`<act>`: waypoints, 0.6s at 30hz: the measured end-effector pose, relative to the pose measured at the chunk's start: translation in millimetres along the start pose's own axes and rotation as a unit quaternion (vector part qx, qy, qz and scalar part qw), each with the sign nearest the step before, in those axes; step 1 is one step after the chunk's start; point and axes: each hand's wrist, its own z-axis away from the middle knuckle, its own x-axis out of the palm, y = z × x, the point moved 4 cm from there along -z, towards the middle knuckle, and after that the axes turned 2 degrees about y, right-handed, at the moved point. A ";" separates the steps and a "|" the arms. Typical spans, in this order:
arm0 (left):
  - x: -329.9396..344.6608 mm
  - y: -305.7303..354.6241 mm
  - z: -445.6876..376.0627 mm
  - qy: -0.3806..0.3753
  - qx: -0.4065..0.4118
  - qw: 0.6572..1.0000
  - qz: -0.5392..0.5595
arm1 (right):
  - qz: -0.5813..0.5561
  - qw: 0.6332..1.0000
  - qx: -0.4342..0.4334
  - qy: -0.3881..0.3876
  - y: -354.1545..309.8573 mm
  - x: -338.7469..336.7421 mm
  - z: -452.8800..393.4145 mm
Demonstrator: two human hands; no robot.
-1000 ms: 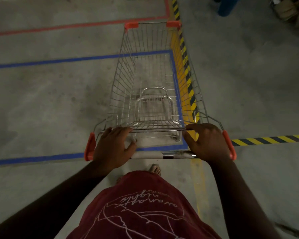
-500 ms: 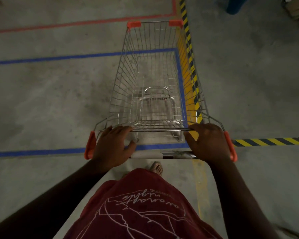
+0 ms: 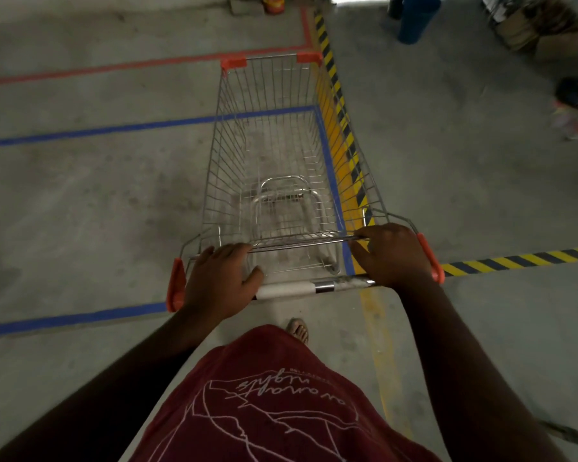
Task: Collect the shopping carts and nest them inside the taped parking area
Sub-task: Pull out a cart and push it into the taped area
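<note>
A wire shopping cart with orange corner caps stands in front of me, its basket empty. My left hand grips the left end of the handle bar, and my right hand grips the right end. Blue tape marks a rectangle on the concrete floor, and the cart's basket lies over that rectangle's right part, along its right edge. A red tape line runs farther away, level with the cart's front.
Yellow-black hazard tape runs along the cart's right side and branches off to the right. A blue cylinder, boxes and a person's feet are at the upper right. A red object stands at the far wall.
The cart has rolled forward across the near blue line, deeper into the blue rectangle, with both hands still on the handle. The view has tilted up, revealing the far wall area.
</note>
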 end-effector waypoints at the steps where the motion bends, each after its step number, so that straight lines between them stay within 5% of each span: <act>1: 0.1 -0.4 0.6 -0.004 0.003 1.000 0.010 | -0.004 1.000 -0.003 0.007 -0.6 -1.2 1.2; 8: 0.0 -2.3 3.0 -0.038 0.029 0.985 0.168 | -0.106 0.984 0.007 0.145 1.2 -29.6 27.2; 13: -6.8 44.6 13.1 -0.019 0.150 0.955 0.255 | -0.197 0.947 0.083 0.238 -15.7 -58.1 99.1; 18: 3.2 136.7 35.0 -0.076 0.292 0.908 0.290 | -0.183 0.913 0.232 0.282 0.4 -74.6 205.3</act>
